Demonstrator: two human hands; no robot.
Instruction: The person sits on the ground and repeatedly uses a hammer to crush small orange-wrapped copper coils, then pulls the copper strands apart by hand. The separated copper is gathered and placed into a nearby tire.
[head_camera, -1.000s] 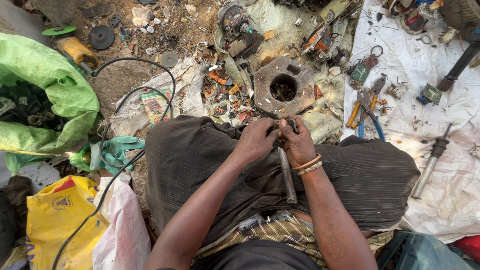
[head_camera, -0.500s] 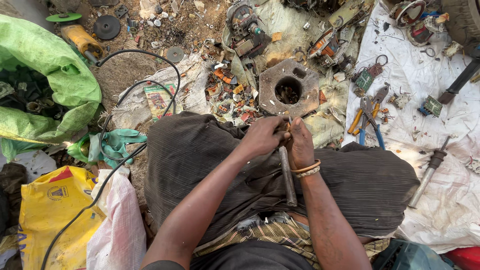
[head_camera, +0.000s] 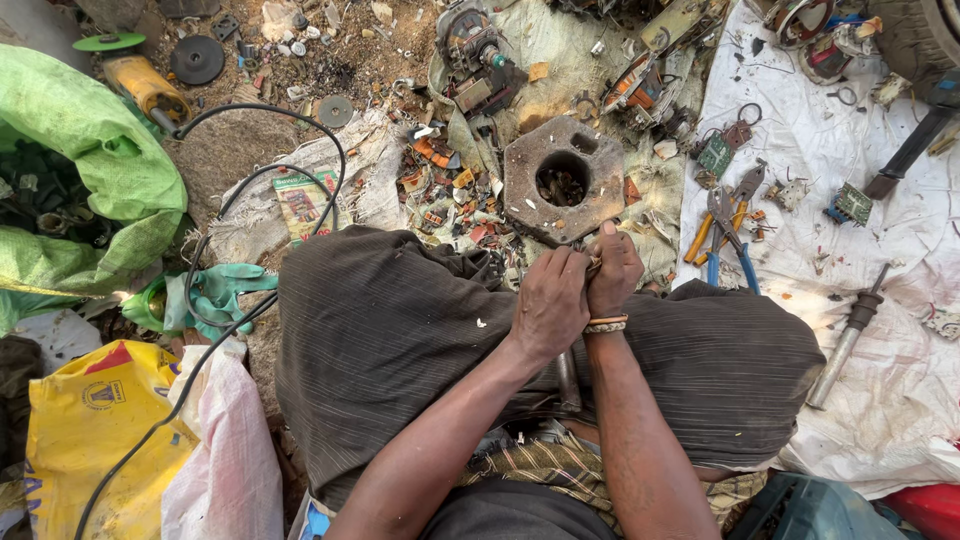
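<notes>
Both hands, left hand (head_camera: 548, 305) and right hand (head_camera: 612, 268), fingers clenched on small part (head_camera: 593, 266), probably metal; hard pull could slip, flinging it into scrap pile (head_camera: 455, 195).

Two hands (head_camera: 580, 290), two pliers (head_camera: 728, 220)

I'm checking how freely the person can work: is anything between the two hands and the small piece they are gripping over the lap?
Nothing visible does. The left hand and right hand are closed together directly on the small piece, above the dark cloth on the lap. The metal block with a hole lies beyond them, apart.
</notes>
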